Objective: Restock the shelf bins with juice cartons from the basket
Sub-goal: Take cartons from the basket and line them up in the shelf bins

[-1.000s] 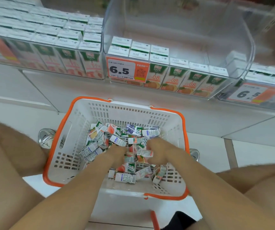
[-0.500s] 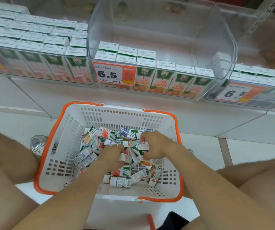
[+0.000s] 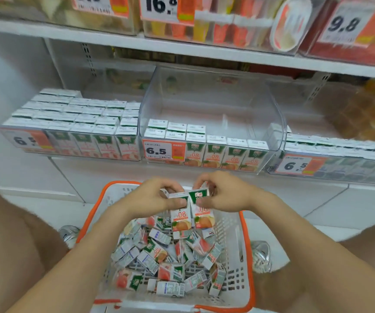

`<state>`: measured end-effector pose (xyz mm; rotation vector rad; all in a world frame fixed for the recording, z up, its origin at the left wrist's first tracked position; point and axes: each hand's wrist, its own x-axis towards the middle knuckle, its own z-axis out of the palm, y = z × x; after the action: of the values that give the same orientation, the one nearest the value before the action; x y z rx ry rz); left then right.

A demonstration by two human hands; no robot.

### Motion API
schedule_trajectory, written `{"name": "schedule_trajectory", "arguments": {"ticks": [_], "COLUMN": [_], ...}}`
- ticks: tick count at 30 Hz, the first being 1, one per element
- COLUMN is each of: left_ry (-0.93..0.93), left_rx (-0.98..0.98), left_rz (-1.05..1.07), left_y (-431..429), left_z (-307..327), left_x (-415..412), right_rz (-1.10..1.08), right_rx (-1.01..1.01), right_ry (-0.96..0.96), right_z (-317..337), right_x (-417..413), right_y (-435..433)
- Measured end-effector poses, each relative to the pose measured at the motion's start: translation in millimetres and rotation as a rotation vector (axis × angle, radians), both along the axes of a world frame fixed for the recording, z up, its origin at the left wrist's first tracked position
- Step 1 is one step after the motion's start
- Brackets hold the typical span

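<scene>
Two orange juice cartons hang side by side above the white basket (image 3: 234, 288) with the orange rim. My left hand (image 3: 152, 197) grips the left carton (image 3: 180, 213) by its top, and my right hand (image 3: 225, 195) grips the right carton (image 3: 202, 211). Several loose juice cartons (image 3: 159, 258) lie jumbled in the basket below. Straight ahead, the clear middle shelf bin (image 3: 272, 123) holds a front row of orange cartons (image 3: 222, 154) and a short second and third row at its left; its back is bare.
The left bin (image 3: 73, 129) is packed with peach-coloured cartons, the right bin (image 3: 340, 154) holds more cartons. Price tags read 6.5. An upper shelf (image 3: 182, 48) carries other goods. My bare knees flank the basket on the white floor.
Both hands have risen out of the carton pile, each lifting an orange carton up above the basket's far rim. The view has tilted upward, showing the upper shelf.
</scene>
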<state>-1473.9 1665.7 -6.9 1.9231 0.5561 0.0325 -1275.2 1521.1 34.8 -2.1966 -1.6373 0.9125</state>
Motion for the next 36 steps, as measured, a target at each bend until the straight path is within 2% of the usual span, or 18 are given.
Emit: {"name": "schedule_trajectory", "arguments": {"ticks": [4, 8, 13, 16, 19, 24, 26, 29, 31, 33, 35, 36], "left_ry": [-0.163, -0.285, -0.357, -0.347, -0.374, -0.366, -0.385, -0.381, -0.384, -0.397, -0.428, -0.455], "left_rx": [0.157, 0.304, 0.510, 0.545, 0.511, 0.403, 0.328, 0.209, 0.113, 0.053, 0.009, -0.023], "left_rz": [0.013, 0.074, 0.091, 0.104, 0.141, 0.222, 0.252, 0.350, 0.420, 0.487, 0.514, 0.507], "left_y": [4, 8, 15, 23, 29, 31, 30, 28, 25, 22, 17, 15], "left_z": [57, 101, 137, 140, 127, 112, 116, 121, 124, 127, 130, 131], "left_x": [2, 11, 22, 28, 35, 50, 56, 63, 67, 72, 79, 82], "right_rz": [-0.095, -0.252, -0.340, -0.315, -0.221, -0.108, -0.090, -0.065, -0.081, -0.122, -0.086, -0.054], "right_rx": [0.199, 0.499, 0.763, 0.697, 0.477, 0.108, 0.026, 0.054, 0.207, 0.404, 0.464, 0.463], "right_ry": [0.080, 0.189, -0.051, -0.200, -0.381, -0.263, -0.235, -0.248, -0.230, -0.028, 0.214, 0.251], "right_z": [49, 84, 111, 116, 108, 91, 88, 85, 94, 110, 126, 130], "right_x": [-1, 8, 34, 54, 75, 89, 88, 89, 83, 71, 59, 57], "right_y": [-9, -8, 4, 19, 40, 66, 74, 78, 74, 64, 51, 45]}}
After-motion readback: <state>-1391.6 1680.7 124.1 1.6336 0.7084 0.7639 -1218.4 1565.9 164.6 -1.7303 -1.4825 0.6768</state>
